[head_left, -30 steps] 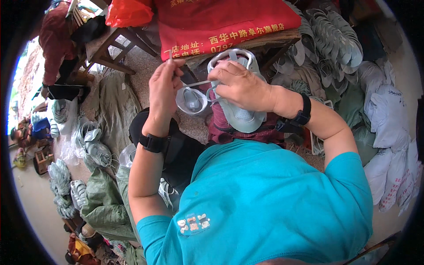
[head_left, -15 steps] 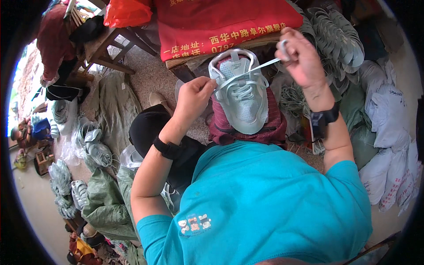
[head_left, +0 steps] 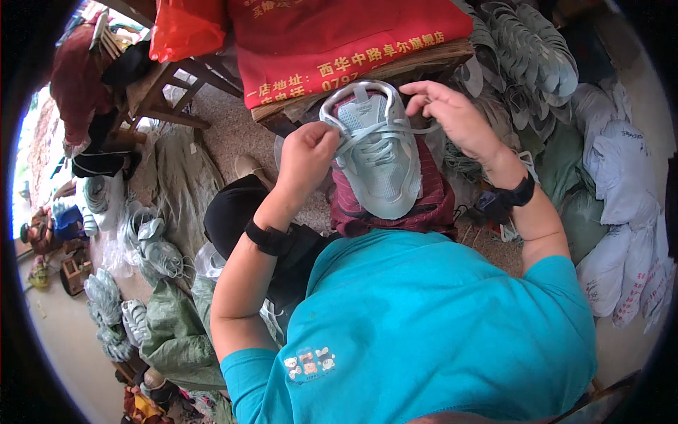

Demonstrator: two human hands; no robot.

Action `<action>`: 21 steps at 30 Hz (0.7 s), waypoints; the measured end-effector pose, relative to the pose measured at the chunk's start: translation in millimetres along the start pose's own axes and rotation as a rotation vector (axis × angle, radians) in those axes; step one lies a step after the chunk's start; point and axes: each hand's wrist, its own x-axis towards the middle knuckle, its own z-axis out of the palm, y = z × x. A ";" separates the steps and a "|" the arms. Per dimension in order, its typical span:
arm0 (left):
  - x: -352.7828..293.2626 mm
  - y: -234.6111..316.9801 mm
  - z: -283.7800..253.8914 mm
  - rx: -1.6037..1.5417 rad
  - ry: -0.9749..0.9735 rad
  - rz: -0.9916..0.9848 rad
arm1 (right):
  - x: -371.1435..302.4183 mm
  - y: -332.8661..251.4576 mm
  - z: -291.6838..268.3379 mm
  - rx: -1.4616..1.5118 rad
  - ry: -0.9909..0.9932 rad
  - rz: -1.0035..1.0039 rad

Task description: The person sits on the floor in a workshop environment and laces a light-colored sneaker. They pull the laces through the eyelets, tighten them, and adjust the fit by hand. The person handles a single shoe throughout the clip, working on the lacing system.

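A pale grey-blue sneaker (head_left: 381,180) lies on maroon striped cloth in front of me, toe toward my body. Its light shoelace (head_left: 378,145) is threaded through the upper, and a stretch of it crosses the tongue. At the shoe's left edge my left hand (head_left: 307,152) is closed, pinching the lace by the eyelets; the fingertips are partly hidden. My right hand (head_left: 455,120) is just right of the collar, index finger stretched out and the other fingers loosely bent. A lace end runs out under that hand, and I see nothing gripped in it.
Beyond the shoe stands a wooden table (head_left: 282,109) covered by a red cloth bag (head_left: 353,42). Bundled grey shoe parts (head_left: 530,56) hang at the far right, with white sacks (head_left: 618,169) below. Green sacks (head_left: 180,328) and more shoe parts lie left; a wooden stool (head_left: 166,92) stands far left.
My right hand has come down and left toward the shoe's collar, and its fingers have let go of the pulled-out lace. The left hand remains at the shoe's left edge.
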 end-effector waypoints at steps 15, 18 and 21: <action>19.3 17.5 -45.1 0.631 -0.252 0.545 | 7.7 -10.9 2.7 -0.145 0.060 -0.283; 20.3 19.6 -47.6 0.564 -0.309 0.458 | 2.9 -26.9 2.1 -0.241 0.007 -0.063; 23.0 19.4 -44.4 0.429 -0.307 0.358 | 3.4 -27.5 6.3 -0.402 0.017 -0.041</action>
